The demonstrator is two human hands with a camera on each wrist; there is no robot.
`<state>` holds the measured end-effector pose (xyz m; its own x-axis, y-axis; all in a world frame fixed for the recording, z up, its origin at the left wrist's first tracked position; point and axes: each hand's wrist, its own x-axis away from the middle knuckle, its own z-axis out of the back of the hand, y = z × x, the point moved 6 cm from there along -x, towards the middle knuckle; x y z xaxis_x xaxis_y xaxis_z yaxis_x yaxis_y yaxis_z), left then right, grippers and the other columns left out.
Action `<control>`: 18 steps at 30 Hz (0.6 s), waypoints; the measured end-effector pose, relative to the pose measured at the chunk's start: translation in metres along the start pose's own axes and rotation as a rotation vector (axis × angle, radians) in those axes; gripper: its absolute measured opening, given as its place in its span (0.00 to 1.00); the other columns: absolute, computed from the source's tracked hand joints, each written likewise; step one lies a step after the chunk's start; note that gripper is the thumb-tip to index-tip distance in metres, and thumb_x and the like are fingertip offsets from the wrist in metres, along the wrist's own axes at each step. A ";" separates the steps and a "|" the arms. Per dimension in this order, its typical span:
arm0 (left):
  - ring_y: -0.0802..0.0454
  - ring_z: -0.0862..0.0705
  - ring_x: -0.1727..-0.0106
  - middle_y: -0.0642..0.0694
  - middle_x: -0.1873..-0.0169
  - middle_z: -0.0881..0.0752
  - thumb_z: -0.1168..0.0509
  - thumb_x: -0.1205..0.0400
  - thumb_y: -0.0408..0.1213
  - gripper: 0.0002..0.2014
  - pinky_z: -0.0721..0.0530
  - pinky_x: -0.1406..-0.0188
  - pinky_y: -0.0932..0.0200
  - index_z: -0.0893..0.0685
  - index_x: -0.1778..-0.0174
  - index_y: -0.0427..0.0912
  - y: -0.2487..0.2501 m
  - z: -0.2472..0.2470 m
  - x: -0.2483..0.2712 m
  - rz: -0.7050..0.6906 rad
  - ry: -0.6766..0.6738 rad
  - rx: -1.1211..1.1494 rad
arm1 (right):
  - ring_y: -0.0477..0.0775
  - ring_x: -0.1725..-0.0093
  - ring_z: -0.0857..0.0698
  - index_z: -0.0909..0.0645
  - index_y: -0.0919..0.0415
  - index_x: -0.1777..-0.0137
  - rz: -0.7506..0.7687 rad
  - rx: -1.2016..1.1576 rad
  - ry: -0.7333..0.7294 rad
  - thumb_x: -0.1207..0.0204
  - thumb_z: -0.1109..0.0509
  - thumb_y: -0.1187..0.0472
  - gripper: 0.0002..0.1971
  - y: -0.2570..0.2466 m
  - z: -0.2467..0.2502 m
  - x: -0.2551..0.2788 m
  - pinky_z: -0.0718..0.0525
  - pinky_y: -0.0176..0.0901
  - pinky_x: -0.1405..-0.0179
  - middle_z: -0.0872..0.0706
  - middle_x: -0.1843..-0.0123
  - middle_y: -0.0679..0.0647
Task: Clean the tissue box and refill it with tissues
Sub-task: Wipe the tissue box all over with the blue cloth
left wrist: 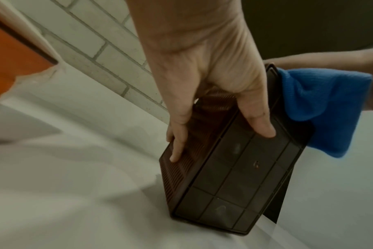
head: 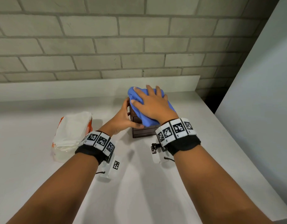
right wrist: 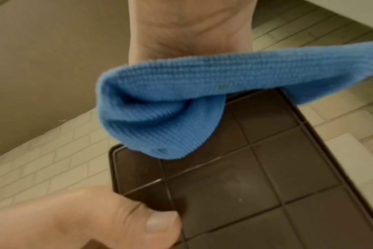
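Note:
A dark brown tissue box (head: 143, 131) stands on end on the white counter (head: 139, 183), its gridded side toward me. My left hand (head: 123, 117) grips the box (left wrist: 230, 173) at its left edge, thumb on the gridded face and fingers on the ribbed side. A blue cloth (head: 139, 97) is draped over the top of the box. My right hand (head: 151, 102) lies flat on the cloth with fingers spread, pressing it down. In the right wrist view the cloth (right wrist: 181, 94) hangs over the box (right wrist: 256, 185). A pack of white tissues (head: 71, 133) in clear and orange wrap lies to the left.
A grey brick wall (head: 107, 38) runs behind the counter, with a low white ledge (head: 97, 84) at its foot. A white panel (head: 261, 94) rises at the right beyond the counter's slanted edge. Bare counter lies in front of the box.

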<state>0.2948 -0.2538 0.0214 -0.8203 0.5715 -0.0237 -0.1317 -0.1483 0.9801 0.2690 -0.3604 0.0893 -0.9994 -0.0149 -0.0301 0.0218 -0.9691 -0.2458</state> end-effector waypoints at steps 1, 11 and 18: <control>0.53 0.27 0.26 0.52 0.25 0.30 0.18 0.43 0.32 0.61 0.20 0.34 0.59 0.49 0.18 0.52 0.000 0.001 0.001 -0.003 0.000 0.007 | 0.67 0.15 0.57 0.50 0.36 0.18 0.008 -0.006 -0.004 0.20 0.50 0.35 0.31 0.001 -0.001 -0.002 0.51 0.70 0.20 0.52 0.13 0.52; 0.56 0.27 0.29 0.55 0.26 0.34 0.15 0.49 0.39 0.68 0.17 0.40 0.65 0.56 0.20 0.59 0.005 -0.007 0.002 0.023 -0.129 0.187 | 0.55 0.20 0.31 0.37 0.56 0.19 -0.052 -1.028 0.047 0.16 0.40 0.63 0.26 0.057 -0.002 0.005 0.35 0.50 0.18 0.33 0.18 0.56; 0.51 0.20 0.37 0.49 0.36 0.21 0.36 0.18 0.43 0.29 0.19 0.39 0.54 0.40 0.23 0.51 0.010 -0.009 -0.006 0.130 0.119 0.460 | 0.52 0.22 0.30 0.39 0.58 0.18 -0.019 -1.265 0.041 0.15 0.43 0.67 0.25 0.066 -0.006 0.018 0.33 0.43 0.22 0.33 0.18 0.53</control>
<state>0.2934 -0.2666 0.0293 -0.8751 0.4716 0.1086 0.2134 0.1747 0.9612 0.2524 -0.4233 0.0668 -0.9988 0.0256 -0.0408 0.0393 -0.0569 -0.9976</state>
